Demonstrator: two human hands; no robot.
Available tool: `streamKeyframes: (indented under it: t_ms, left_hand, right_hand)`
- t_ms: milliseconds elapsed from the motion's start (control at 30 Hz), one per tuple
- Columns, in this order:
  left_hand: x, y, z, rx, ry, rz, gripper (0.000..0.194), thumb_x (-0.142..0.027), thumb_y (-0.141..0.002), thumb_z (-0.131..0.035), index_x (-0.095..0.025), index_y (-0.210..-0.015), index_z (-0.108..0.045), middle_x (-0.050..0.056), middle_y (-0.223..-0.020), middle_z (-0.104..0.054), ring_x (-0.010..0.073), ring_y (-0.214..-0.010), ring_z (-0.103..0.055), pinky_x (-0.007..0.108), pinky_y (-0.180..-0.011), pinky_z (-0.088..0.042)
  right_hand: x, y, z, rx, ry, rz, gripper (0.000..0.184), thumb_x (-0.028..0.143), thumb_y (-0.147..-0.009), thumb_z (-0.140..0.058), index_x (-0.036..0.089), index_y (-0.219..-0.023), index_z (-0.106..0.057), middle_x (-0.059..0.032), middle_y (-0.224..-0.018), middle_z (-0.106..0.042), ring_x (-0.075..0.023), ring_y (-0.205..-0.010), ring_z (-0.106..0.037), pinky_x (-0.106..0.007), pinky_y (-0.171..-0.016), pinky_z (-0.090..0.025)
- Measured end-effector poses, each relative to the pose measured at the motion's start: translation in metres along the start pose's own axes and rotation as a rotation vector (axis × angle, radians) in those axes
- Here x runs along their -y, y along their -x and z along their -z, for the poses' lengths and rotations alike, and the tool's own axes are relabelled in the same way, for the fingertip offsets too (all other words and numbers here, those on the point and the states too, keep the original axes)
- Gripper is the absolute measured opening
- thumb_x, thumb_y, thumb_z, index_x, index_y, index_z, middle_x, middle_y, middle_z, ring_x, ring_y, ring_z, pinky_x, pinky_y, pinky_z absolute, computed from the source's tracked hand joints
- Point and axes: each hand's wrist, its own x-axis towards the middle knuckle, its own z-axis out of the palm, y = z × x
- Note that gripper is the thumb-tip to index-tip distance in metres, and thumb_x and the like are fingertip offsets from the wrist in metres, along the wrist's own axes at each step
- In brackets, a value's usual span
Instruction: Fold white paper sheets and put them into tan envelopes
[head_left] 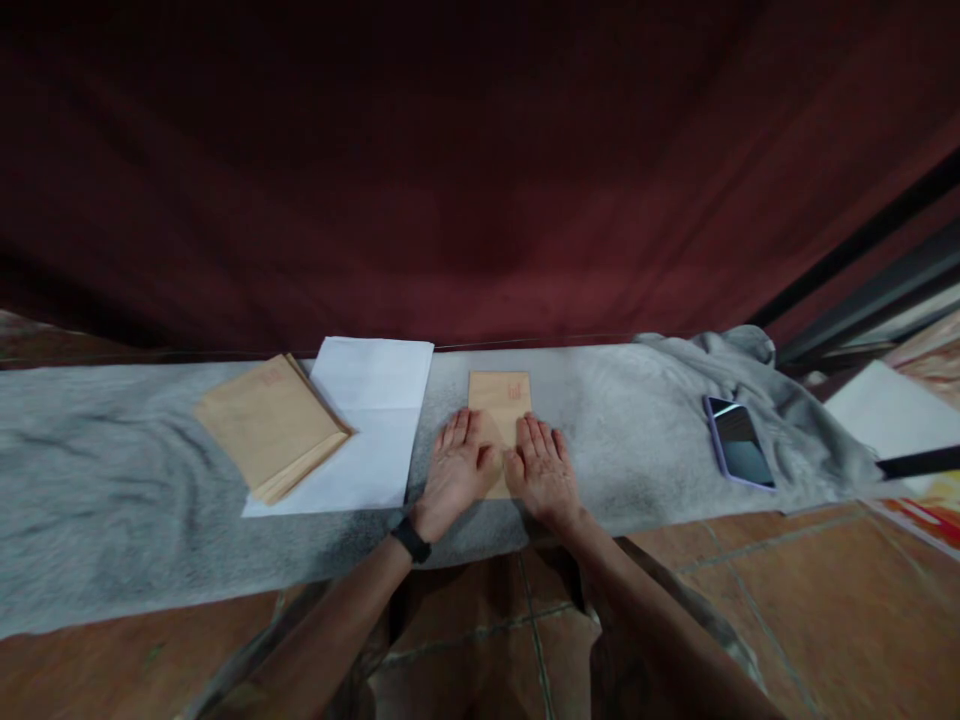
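- Pressing lightly, it seems, on a single brown envelope (499,392), both hands lie palm down in the head view; the envelope is flat on the grey cloth (615,420), its long sides running away from the person, and it serves as the landmark below.
- The left hand (456,468) covers the envelope's left edge, its fingers flat, nearly together and pointing away, with the thumb turned in over the paper. Nothing is clamped.
- The right hand (546,472) mirrors it on the right edge, its fingers flat and slightly apart, the thumb turned in too. It grips nothing either; a hand on each side probably keeps the paper flat and stops it from sliding or turning.
- The envelope's far end shows beyond the fingers, with small red print near the far right corner, too small to read.
- Left of the envelope, white paper (379,400) lies on the cloth. A stack of brown envelopes (266,425) rests tilted across its left part, perhaps put there to stay within reach of the left hand.
- Well to the right of the envelope, a phone (741,445) lies face up beside the cloth's bunched folds, likely set aside to leave room around the hands.
- Beyond the envelope hangs a dark red curtain (480,220); on the near side, below the cloth, is a tiled floor (795,580).
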Motion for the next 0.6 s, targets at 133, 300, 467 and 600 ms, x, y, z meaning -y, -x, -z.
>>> streamKeyframes:
  t_ms: [133, 300, 467, 600]
  left_hand:
    - [0.004, -0.011, 0.006, 0.009, 0.393, 0.126, 0.056, -0.027, -0.091, -0.055, -0.011, -0.144, -0.050, 0.018, -0.141, -0.061, 0.0288, -0.129, -0.058, 0.044, -0.107, -0.047]
    - [0.009, -0.021, 0.013, -0.014, 0.918, 0.477, 0.059, -0.025, -0.080, -0.065, -0.016, -0.138, -0.055, 0.009, -0.109, -0.073, 0.0225, -0.093, -0.069, 0.036, -0.085, -0.055]
    - [0.003, -0.018, 0.022, 0.112, 1.299, 0.494, 0.044, -0.022, -0.067, -0.069, -0.015, -0.111, -0.069, 0.004, -0.089, -0.074, 0.0204, -0.082, -0.068, 0.030, -0.074, -0.052]
    - [-0.002, -0.017, 0.028, 0.054, 1.368, 0.450, 0.037, -0.022, -0.066, -0.070, -0.017, -0.102, -0.072, 0.005, -0.095, -0.076, 0.0204, -0.084, -0.068, 0.029, -0.074, -0.052]
  right_hand:
    - [0.001, -0.001, 0.000, 0.013, -0.010, -0.006, 0.056, 0.036, -0.105, -0.036, 0.006, -0.152, -0.043, -0.0175, -0.158, -0.044, -0.0341, -0.143, -0.044, -0.053, -0.120, -0.026]
    - [-0.001, -0.001, 0.002, 0.037, -0.028, -0.002, 0.058, 0.038, -0.105, -0.036, 0.008, -0.154, -0.040, -0.0177, -0.159, -0.043, -0.0342, -0.145, -0.041, -0.054, -0.120, -0.026]
    - [-0.002, -0.002, 0.007, 0.065, -0.077, -0.014, 0.058, 0.040, -0.107, -0.034, 0.008, -0.156, -0.038, -0.0179, -0.161, -0.039, -0.0340, -0.148, -0.038, -0.056, -0.122, -0.025]
    - [0.005, -0.001, 0.020, 0.099, -0.206, 0.144, 0.063, 0.041, -0.107, -0.031, 0.016, -0.163, -0.016, -0.0116, -0.167, -0.029, -0.0262, -0.154, -0.027, -0.053, -0.125, -0.025]
